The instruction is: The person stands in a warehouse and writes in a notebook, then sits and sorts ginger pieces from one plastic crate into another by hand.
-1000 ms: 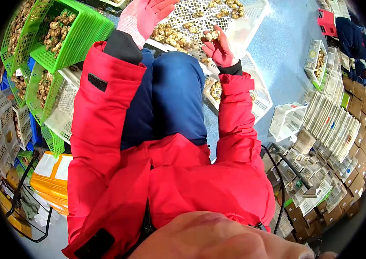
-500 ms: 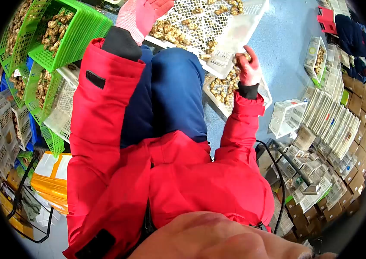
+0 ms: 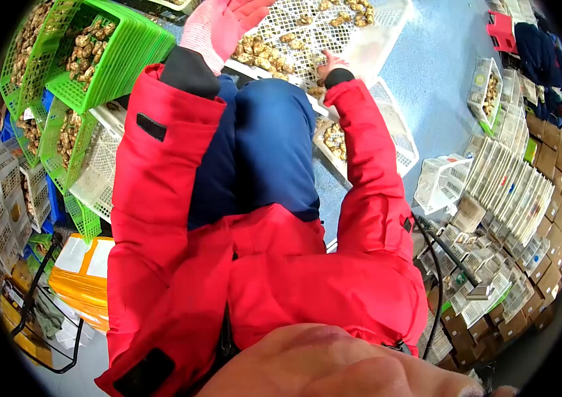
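My left hand [image 3: 227,30], in a pink glove, is held palm up with its fingers spread and holds nothing, at the left edge of a white perforated tray [image 3: 393,26]. Small mottled brown pieces [image 3: 261,54] lie in a cluster and in loose groups on that tray. My right hand [image 3: 332,65], also gloved, reaches over the tray's near part, its fingers apart beside a few pieces; its fingertips are partly hidden. Under that corner sits a second white tray [image 3: 403,142] with more pieces [image 3: 335,141], partly covered by my right sleeve.
Green baskets [image 3: 119,56] with brown pieces stand at the left, near an orange-wrapped box [image 3: 82,281]. At the right are a white basket [image 3: 443,182], stacked white crates [image 3: 509,188], cardboard boxes [image 3: 549,162] and a red stool [image 3: 503,32]. Part of a person in dark clothes [image 3: 539,59] shows behind.
My right hand first moved from the upper tray to the lower tray holding a piece, then came back over the upper tray, its fingers now apart. My left hand has barely moved.
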### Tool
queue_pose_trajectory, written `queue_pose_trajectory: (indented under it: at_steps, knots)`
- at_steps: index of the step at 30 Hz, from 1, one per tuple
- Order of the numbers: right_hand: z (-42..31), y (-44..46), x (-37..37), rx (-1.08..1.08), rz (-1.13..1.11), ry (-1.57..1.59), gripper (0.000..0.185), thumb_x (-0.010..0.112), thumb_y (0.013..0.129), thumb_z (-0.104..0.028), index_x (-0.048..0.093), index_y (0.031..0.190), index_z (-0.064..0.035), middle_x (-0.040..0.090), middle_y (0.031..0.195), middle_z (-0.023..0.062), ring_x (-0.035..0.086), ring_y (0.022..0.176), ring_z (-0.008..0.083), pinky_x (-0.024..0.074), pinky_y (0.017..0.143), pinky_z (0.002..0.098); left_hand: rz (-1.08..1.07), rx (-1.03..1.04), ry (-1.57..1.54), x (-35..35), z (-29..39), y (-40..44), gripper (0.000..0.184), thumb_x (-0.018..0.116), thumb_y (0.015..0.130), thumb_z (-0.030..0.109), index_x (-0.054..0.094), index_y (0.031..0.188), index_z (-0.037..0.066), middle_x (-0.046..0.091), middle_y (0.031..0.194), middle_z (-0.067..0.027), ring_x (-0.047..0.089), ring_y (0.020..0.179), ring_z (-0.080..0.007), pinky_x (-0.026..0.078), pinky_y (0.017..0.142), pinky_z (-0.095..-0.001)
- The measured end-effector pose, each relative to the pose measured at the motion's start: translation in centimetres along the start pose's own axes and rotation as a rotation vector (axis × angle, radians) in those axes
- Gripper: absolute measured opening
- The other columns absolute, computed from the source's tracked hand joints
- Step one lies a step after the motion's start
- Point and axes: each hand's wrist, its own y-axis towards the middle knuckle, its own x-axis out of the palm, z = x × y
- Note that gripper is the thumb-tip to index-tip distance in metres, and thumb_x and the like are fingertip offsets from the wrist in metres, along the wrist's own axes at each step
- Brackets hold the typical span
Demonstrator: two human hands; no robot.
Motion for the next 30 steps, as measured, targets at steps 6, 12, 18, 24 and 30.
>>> queue_pose_trajectory:
  at_steps: [6,12,18,24,30]
  knots:
    - [2.0,5.6,5.6,-0.012,-0.054,-0.177,0.048,0.055,0.079,-0.038,0.051,0.122,-0.0170,0.057,0.114,0.0121,0.056,0.104,0.0247,0.0440,0.089,0.0374,-0.048,-0.019,0.022,-0.3,0.2,0.6,0.035,0.050,0.091,0.029,0.049,0.113,0.001,0.059,0.100,-0.0108,0.058,0.089,-0.0205,0.047,0.079,-0.0301]
    - [0.0,-0.9,-2.1,-0.140,-0.047,1.657,0.042,0.058,0.084,-0.041,0.058,0.107,-0.0063,0.060,0.080,0.0038,0.057,0.061,0.0144,0.0475,0.057,0.0258,-0.012,-0.024,0.011,0.2,0.0,0.3,0.035,0.051,0.090,0.029,0.050,0.112,0.001,0.060,0.102,-0.0114,0.059,0.089,-0.0215,0.048,0.077,-0.0300]
    - [-2.0,-4.3,-3.2,-0.347,-0.277,2.394,0.063,0.052,0.085,-0.049,0.031,0.133,-0.0150,0.054,0.108,0.0163,0.059,0.088,0.0250,0.0521,0.074,0.0351,-0.137,-0.009,-0.038,-1.1,-0.2,0.9,0.030,0.048,0.092,0.026,0.053,0.108,0.002,0.061,0.098,-0.0100,0.060,0.089,-0.0215,0.049,0.077,-0.0305]
    - [-2.7,-8.2,-4.3,-0.404,-0.282,2.262,0.062,0.059,0.084,-0.009,0.025,0.137,-0.0144,0.043,0.125,0.0160,0.052,0.107,0.0271,0.0452,0.089,0.0372,-0.071,0.002,-0.010,-0.3,-0.3,0.5,0.030,0.048,0.092,0.027,0.053,0.108,0.002,0.062,0.097,-0.0099,0.060,0.089,-0.0217,0.049,0.077,-0.0307]
    - [-1.7,-9.3,-5.3,-0.370,-0.207,2.154,0.065,0.057,0.076,0.004,0.028,0.134,-0.0049,0.043,0.122,0.0208,0.053,0.101,0.0263,0.0454,0.086,0.0361,-0.078,-0.016,-0.037,-0.6,-0.2,0.6,0.029,0.051,0.091,0.027,0.053,0.106,0.002,0.063,0.095,-0.0094,0.061,0.086,-0.0214,0.050,0.075,-0.0302]
